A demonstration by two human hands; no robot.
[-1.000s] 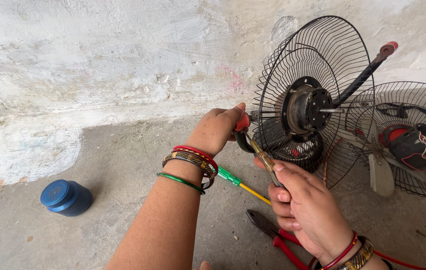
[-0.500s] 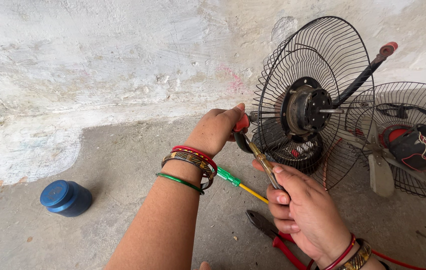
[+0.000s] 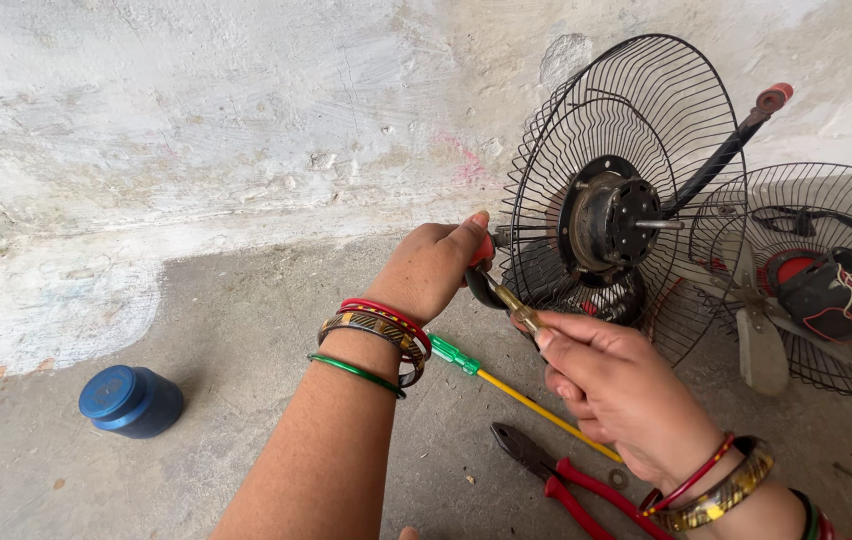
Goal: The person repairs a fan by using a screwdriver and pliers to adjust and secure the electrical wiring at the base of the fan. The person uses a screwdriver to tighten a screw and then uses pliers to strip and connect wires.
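Observation:
My left hand (image 3: 433, 266) is closed around a small red-and-black tool (image 3: 482, 272) at the lower left rim of a black wire fan guard (image 3: 646, 120). The guard stands upright on the floor with the motor (image 3: 608, 218) at its centre. My right hand (image 3: 618, 388) grips a screwdriver (image 3: 512, 302) whose tip meets the tool just under my left thumb. Both wrists wear bangles.
A second wire guard with grey blades (image 3: 761, 335) and a red-and-black part leans at the right. A green-and-yellow screwdriver (image 3: 506, 386) and red-handled pliers (image 3: 558, 478) lie on the concrete floor below my hands. A blue jar (image 3: 132, 401) sits at the left, near the rough white wall (image 3: 246, 120).
My right hand has turned the screwdriver slightly and edged a little toward the guard. My left hand keeps its grip in the same spot.

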